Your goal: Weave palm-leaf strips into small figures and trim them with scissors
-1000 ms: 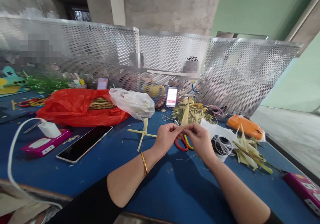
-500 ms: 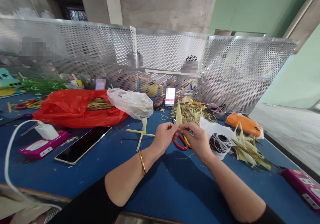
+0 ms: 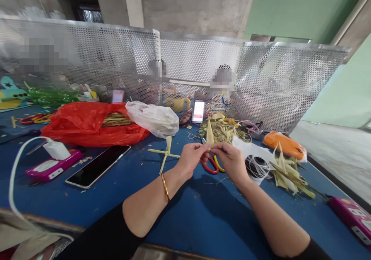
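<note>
Clearly, the thumb and fingers of the left hand (image 3: 189,159) are pressed together on the lower end of a pale husk (image 3: 210,134). The right hand (image 3: 228,157) pinches that same end from the other side, thumb against forefinger, so 2 sets of fingertips meet there; the hidden fingertips I cannot tell. The husk stands upright between them, its point up, above the table (image 3: 188,213).

Just below the hands lie scissors (image 3: 216,168), with 1 red loop and 1 yellow loop showing. Beside the left hand is a cross (image 3: 167,151) of pale strips, with 4 arms. A gold bangle (image 3: 165,188) circles the left wrist.

Near the right hand sit a spool (image 3: 257,167) of white cord and a white sheet (image 3: 246,149). Behind the husk is a heap (image 3: 224,132) of dry husks; farther right, a loose bunch (image 3: 286,173) lies near an orange pack (image 3: 284,146).

Out to the left, a dark phone (image 3: 98,167) lies flat next to a magenta power strip (image 3: 53,166). Beyond it, a red bag (image 3: 72,124) touches a white bag (image 3: 155,120). Perforated panels (image 3: 199,60) stand along the far side.
</note>
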Tool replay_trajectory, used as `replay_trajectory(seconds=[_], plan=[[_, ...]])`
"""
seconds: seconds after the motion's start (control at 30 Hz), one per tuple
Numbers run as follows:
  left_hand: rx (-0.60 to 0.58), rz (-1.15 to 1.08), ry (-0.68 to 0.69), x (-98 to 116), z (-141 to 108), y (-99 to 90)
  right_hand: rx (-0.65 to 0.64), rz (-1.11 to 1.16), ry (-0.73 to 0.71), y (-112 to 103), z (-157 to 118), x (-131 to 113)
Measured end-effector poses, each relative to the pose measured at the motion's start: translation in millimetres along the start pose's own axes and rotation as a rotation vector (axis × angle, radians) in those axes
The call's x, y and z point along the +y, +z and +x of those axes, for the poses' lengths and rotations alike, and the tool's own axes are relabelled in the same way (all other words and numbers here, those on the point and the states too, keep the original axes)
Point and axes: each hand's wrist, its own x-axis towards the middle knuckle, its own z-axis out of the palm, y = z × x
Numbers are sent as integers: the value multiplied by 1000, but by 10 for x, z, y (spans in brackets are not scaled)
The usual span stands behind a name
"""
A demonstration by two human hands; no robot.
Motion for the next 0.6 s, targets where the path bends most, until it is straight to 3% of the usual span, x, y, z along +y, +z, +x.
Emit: replay_trajectory(seconds=[0.23,0.4,0.6], plan=[[76,18,48,-59,12,35,5,-93,-66,30,-14,15],[109,76,117,-94,22,35,-29,-109,-38,43,-18,5],[84,253,300,-164,48,-2,-35,-51,41,44,-18,8]])
